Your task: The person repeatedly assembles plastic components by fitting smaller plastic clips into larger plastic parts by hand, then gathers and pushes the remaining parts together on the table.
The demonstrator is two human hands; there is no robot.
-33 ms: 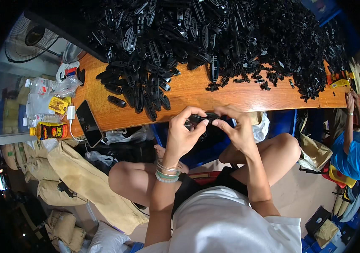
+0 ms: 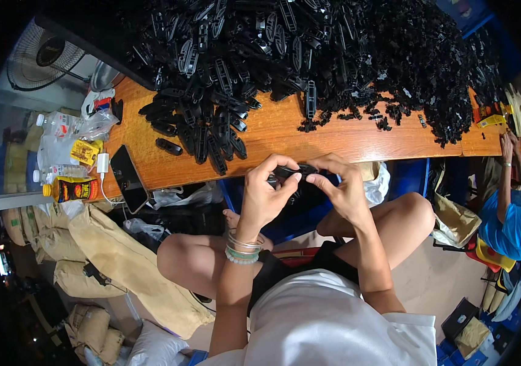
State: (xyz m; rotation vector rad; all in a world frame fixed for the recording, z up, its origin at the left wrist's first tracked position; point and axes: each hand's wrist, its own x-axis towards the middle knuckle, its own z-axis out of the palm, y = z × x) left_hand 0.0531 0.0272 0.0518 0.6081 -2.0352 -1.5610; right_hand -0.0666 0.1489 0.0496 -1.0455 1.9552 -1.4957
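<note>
Just off the table's near edge, both hands meet at a small, long black plastic part (image 2: 285,171). My left hand (image 2: 264,194) pinches it between thumb and fingers. At its right end, the thumb and fingertips of my right hand (image 2: 347,190) close on it too. The fingers cover much of its shape. Beyond the hands, a heap of similar long black plastic parts (image 2: 211,125) spreads over the wooden table (image 2: 260,143). Much smaller black pieces (image 2: 419,79) are piled to the right.
A phone (image 2: 128,179) with a white cable lies at the table's left edge, near bottles (image 2: 76,189). Below the table is a blue crate (image 2: 416,177). Brown sacks (image 2: 132,262) lie left; a person in blue (image 2: 510,219) is at the far right.
The right hand's fingers have shifted slightly left along the black plastic part. The left hand looks unmoved.
</note>
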